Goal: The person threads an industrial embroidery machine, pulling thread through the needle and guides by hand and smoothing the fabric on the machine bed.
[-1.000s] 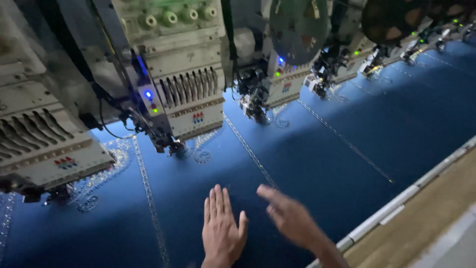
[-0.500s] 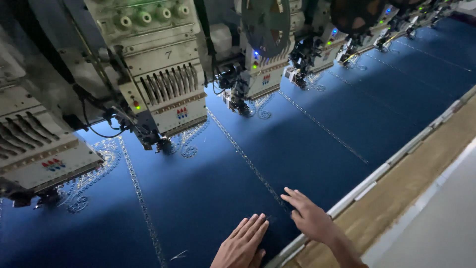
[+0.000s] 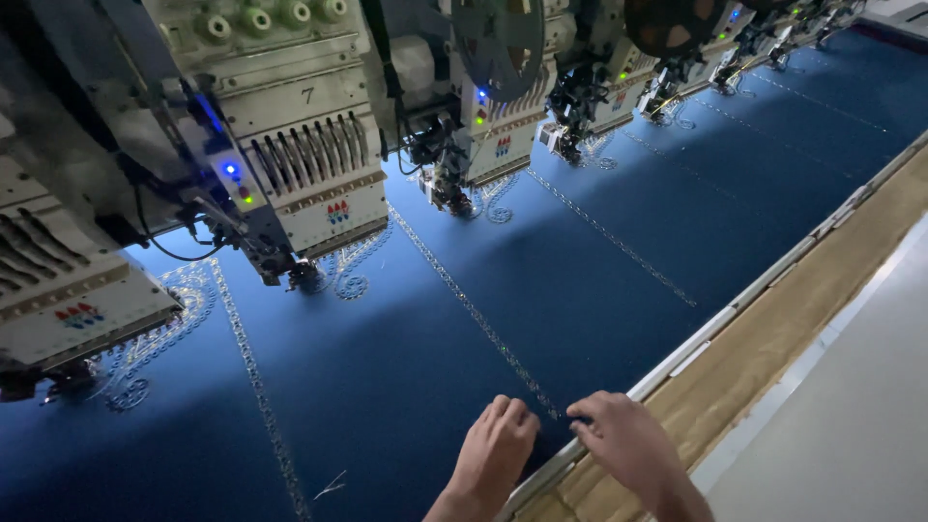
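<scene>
We are pressing our left hand (image 3: 495, 447), fingers curled, onto the blue fabric (image 3: 541, 290) at its near edge. Our right hand (image 3: 623, 443) is gripping that edge at the metal frame rail (image 3: 764, 285); its fingertips are hidden. Embroidery heads (image 3: 309, 164) are hanging beyond, their needles hard to make out.

Row of embroidery machine heads (image 3: 309, 184), wooden table edge (image 3: 773, 338)

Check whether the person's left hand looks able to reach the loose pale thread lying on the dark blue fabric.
Probably yes. The left hand rests on the dark blue fabric near its front edge, and the loose pale thread lies just to its left on open cloth. Nothing stands between them; the embroidery heads sit farther back.
</scene>
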